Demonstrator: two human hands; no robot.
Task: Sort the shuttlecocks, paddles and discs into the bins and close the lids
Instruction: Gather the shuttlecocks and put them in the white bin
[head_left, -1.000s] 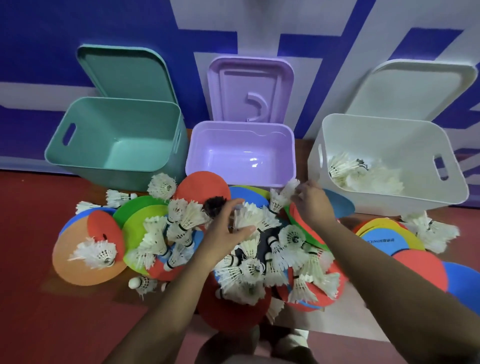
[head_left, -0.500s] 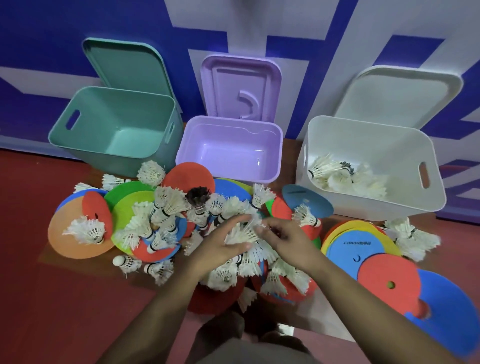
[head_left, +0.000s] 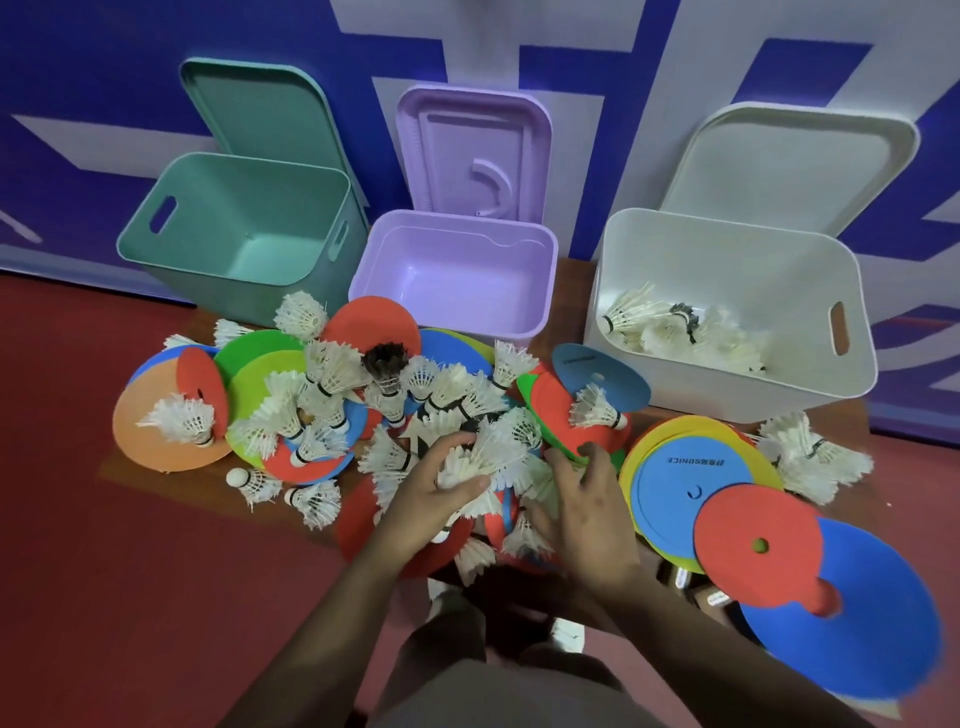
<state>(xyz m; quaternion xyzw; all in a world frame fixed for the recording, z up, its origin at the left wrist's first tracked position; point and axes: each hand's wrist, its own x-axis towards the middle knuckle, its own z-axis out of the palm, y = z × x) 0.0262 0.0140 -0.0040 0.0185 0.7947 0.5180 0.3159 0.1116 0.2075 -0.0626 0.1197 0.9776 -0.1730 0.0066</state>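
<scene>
A heap of white shuttlecocks (head_left: 332, 374) and coloured flat discs (head_left: 691, 488) covers a low wooden table. My left hand (head_left: 431, 499) grips a bunch of white shuttlecocks (head_left: 483, 457) in the middle of the heap. My right hand (head_left: 582, 504) reaches into the shuttlecocks just right of it, fingers curled among the feathers; whether it holds one I cannot tell. Behind stand three open bins: a green bin (head_left: 156, 260), a purple bin (head_left: 540, 291) and a white bin (head_left: 862, 364) with several shuttlecocks (head_left: 675, 327) inside. No paddle shows.
Each lid leans upright against the blue and white wall: green lid (head_left: 260, 114), purple lid (head_left: 467, 150), white lid (head_left: 800, 166). A dark shuttlecock (head_left: 384, 364) stands in the heap. Red floor lies to the left. My knees show below the table edge.
My right hand came back from near the white bin to the middle of the heap beside my left hand. The left hand gathered more shuttlecocks. The camera tilted down.
</scene>
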